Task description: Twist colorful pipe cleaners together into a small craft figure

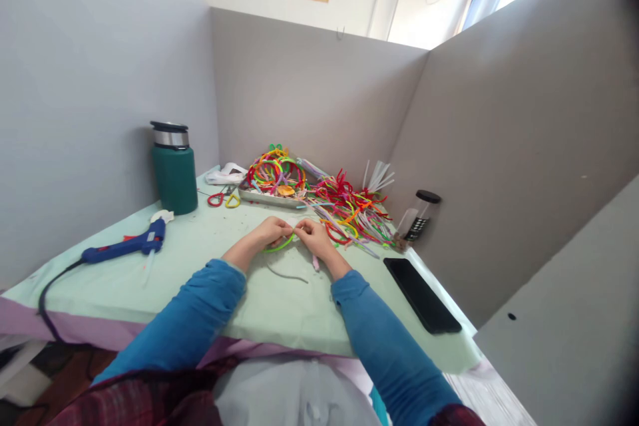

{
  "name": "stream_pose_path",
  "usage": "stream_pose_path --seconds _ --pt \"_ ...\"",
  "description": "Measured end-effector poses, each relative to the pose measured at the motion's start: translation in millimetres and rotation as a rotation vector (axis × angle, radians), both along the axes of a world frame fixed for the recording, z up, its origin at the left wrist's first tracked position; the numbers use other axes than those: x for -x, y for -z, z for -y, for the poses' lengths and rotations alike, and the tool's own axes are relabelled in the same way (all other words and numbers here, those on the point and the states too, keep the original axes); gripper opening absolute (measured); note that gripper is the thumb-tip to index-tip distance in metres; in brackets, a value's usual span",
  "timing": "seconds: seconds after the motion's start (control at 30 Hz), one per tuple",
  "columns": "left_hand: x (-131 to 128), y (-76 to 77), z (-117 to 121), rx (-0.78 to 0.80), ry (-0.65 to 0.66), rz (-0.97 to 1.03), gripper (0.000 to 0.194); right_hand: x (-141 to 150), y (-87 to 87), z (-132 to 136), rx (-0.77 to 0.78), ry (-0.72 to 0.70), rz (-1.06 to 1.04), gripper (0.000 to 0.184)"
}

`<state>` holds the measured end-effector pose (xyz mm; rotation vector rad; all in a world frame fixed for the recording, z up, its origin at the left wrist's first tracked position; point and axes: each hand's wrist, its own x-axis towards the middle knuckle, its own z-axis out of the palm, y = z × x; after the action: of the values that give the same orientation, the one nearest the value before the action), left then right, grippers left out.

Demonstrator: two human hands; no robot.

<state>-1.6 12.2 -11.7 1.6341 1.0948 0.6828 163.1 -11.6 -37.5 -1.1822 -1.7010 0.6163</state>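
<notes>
Fingertips together over the middle of the table, my left hand [273,231] and my right hand [313,237] pinch a bright green pipe cleaner [279,247]. It curves below my left fingers, and its end between the fingertips is mostly hidden. A thin grey pipe cleaner [288,275] lies bent on the cloth just below my hands. Beside my right wrist is a small pinkish piece [315,263], partly covered by the hand.
Behind my hands, a metal tray [272,200] holds colourful pipe-cleaner shapes, with a loose pile of pipe cleaners [354,203] to its right. A blue glue gun [127,244] and green bottle [174,176] stand left. A black phone [422,294] and clear, black-lidded container [420,216] are right. Grey partitions enclose the table.
</notes>
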Motion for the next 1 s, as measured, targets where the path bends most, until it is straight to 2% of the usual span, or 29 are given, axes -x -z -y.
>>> stream_pose_path --seconds 0.27,0.5,0.6,0.7,0.8,1.0 --pt "0 1.1 2 0.023 0.034 0.042 0.032 0 -1.9 1 -0.024 -0.022 0.000 0.017" --pt "0 1.1 1 0.010 0.073 0.010 0.025 -1 -1.4 0 -0.020 -0.013 -0.010 0.017" --pt "0 2.8 -1 -0.069 0.078 -0.036 0.025 0 -2.4 1 -0.017 -0.007 -0.015 0.016" --pt "0 7.1 -5 -0.206 -0.015 -0.091 0.023 0 -2.8 1 -0.024 -0.005 -0.016 0.015" --pt "0 10.8 -10 -0.339 -0.050 -0.195 0.023 0 -2.2 -1 -0.029 -0.007 -0.025 0.014" --pt "2 10.4 -12 -0.477 -0.038 -0.350 0.027 -1 -0.7 -2 -0.012 -0.037 -0.053 0.013"
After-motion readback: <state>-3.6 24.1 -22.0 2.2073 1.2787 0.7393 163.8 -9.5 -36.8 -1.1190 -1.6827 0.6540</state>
